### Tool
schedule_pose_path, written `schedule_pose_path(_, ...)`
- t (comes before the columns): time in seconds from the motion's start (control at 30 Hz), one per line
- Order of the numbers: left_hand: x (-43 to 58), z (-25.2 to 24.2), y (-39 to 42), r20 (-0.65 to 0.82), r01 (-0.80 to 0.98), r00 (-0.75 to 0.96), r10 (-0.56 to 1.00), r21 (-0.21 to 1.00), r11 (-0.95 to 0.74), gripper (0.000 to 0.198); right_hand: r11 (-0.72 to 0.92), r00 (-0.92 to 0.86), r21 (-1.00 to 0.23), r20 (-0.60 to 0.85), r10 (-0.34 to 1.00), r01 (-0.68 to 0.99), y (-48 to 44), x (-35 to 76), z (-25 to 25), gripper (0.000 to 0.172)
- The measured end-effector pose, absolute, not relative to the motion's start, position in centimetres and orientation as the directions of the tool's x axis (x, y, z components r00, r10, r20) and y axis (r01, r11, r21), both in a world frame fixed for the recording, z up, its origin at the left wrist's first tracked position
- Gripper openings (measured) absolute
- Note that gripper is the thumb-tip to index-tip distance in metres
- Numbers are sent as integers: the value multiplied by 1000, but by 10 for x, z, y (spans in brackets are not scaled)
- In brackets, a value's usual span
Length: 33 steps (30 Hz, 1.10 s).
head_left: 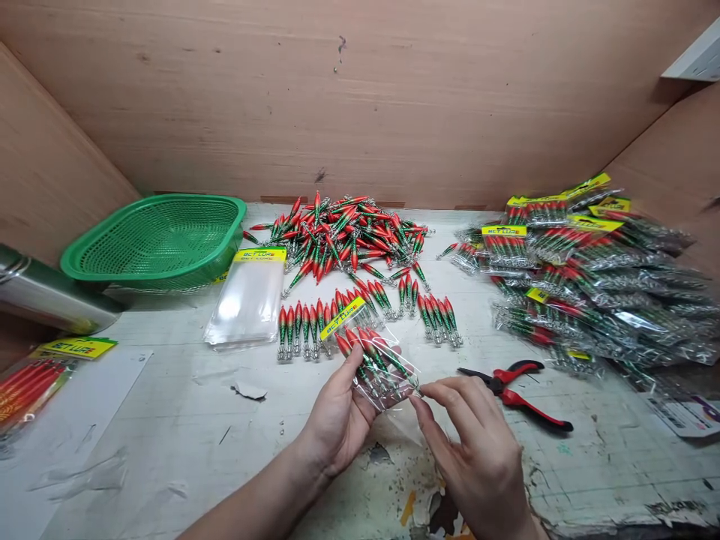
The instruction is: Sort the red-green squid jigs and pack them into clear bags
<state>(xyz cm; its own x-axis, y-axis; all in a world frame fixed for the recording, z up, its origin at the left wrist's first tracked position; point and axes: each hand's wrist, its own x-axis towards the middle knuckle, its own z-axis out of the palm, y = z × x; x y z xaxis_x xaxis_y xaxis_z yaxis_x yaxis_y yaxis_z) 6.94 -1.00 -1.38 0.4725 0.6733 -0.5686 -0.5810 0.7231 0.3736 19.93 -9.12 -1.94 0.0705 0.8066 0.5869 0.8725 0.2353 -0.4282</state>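
Note:
My left hand [337, 416] is closed around a clear plastic bag [371, 352] with a yellow header; several red and green lures sit inside it. My right hand [478, 450] pinches the open lower end of the same bag with thumb and forefinger. Both hands are over the white table [169, 405], near its front edge. Just beyond the bag lie rows of loose lures [304, 326], and behind them a heap of loose lures [349, 236].
A stack of empty bags [250, 296] lies left of the rows, beside a green basket [160, 240]. Red-handled pliers [517, 394] rest right of my hands. Several filled bags [585, 277] are piled at the right. One packed bag [34, 379] lies far left. Wooden walls enclose the table.

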Motion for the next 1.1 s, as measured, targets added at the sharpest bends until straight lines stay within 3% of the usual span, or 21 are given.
schedule_pose_path(0.2, 69, -18, -13, -538, -521, 517, 666, 419, 743, 21, 252, 44, -384, 617, 786, 888, -90, 200, -17, 21)
schedule_pose_path(0.5, 70, -17, -12, -571, -530, 493, 656, 402, 747, 23, 351, -12, -432, 617, 787, 831, -92, 206, -14, 31)
schedule_pose_path(0.8, 68, -19, -13, -547, -482, 527, 651, 438, 759, 24, 288, 31, -410, 617, 786, 866, -88, 203, -12, 13)
schedule_pose_path(1.1, 68, -21, -15, -547, -451, 506, 667, 491, 745, 20, 274, 41, -484, 544, 838, 831, -89, 205, -13, 15)
